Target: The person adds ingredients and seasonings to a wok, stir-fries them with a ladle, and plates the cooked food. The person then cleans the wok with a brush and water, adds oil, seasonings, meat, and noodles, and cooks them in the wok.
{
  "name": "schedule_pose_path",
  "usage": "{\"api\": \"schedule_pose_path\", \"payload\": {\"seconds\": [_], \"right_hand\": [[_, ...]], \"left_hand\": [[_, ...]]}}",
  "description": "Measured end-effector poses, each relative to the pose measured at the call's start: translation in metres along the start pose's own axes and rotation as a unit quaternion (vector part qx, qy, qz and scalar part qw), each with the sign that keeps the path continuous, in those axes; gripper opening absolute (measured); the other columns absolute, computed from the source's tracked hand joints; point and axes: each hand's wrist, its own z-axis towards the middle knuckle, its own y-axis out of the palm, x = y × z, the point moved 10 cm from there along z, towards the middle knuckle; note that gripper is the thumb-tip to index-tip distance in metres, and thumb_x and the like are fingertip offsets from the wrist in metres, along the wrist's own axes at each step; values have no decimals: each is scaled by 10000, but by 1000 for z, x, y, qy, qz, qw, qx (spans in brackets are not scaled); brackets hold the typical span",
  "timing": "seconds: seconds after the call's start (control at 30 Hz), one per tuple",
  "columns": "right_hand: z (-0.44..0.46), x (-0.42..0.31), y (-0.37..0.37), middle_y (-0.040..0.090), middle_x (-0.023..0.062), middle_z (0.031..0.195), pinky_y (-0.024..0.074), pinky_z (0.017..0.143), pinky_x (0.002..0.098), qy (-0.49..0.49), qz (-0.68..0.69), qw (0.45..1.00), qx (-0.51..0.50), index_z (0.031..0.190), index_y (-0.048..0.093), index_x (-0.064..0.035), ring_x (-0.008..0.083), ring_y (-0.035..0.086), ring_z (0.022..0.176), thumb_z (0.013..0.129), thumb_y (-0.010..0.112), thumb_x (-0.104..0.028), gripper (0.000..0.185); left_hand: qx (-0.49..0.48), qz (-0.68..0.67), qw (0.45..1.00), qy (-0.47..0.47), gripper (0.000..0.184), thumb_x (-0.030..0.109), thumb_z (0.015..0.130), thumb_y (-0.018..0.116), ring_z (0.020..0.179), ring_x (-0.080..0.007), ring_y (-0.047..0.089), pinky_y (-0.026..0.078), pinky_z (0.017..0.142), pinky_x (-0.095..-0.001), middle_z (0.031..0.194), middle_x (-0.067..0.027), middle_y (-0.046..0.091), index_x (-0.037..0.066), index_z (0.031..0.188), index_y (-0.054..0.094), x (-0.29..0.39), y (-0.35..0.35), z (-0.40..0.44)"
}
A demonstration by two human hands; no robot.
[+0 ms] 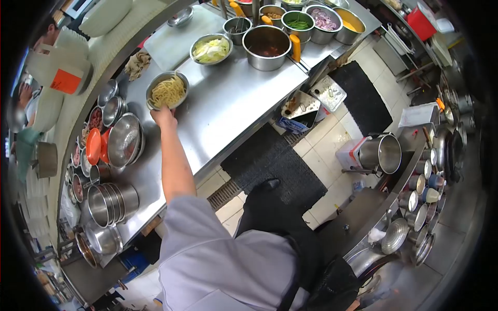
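Note:
My left hand [165,118] is closed on the near rim of a steel bowl [149,94] at the left of the steel counter. Thick yellow noodles [168,92] fill the bowl; my thumb and fingers are partly hidden against it. My left arm is stretched out over the counter. Beyond the noodles stands a bowl of chopped cabbage [211,50], and a deep steel pot [266,47] with dark sauce is to its right. My right hand is not in view.
Stacked steel bowls [124,139], orange bowls [93,146] and nested pots [106,205] crowd the counter's left. Tubs of red onion [324,19] and green onion [298,23] line the far end. Behind me, a large pot [380,154] stands near the stove. Black mats [280,168] cover the floor.

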Motion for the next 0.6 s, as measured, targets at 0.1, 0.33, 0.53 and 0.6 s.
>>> {"api": "schedule_pose_path", "payload": {"seconds": [0.1,0.33,0.53,0.6], "right_hand": [[8,21,-3,560,293,1323,405,1042,450,-4,7,1000,-7,1448,435,-3,406,567,1190,755,466,15,693],[14,39,-1,614,260,1252,465,986,411,-41,71,992,101,1403,464,43,358,604,1147,801,690,-144,669],[-34,54,3,614,310,1218,449,985,426,102,253,957,103,1459,449,-103,435,584,1170,831,594,-113,645],[-55,46,-14,617,304,1219,455,980,420,125,312,937,96,1464,443,-107,431,592,1156,844,596,-124,639]], "left_hand": [[-54,37,998,17,431,-6,853,561,903,-229,634,537,643,-334,1175,-135,588,102,1255,450,5,6,-37],[-442,175,878,-43,492,-16,871,559,1057,-251,631,569,814,-396,1239,-130,569,56,1322,375,-6,143,-235],[-736,161,651,-94,455,-82,747,477,882,-193,581,487,659,-272,1085,-128,551,64,1168,384,-39,245,-568],[-814,123,562,-78,549,-82,766,493,1003,-203,575,510,756,-293,1179,-129,529,74,1280,380,-65,262,-681]]}}
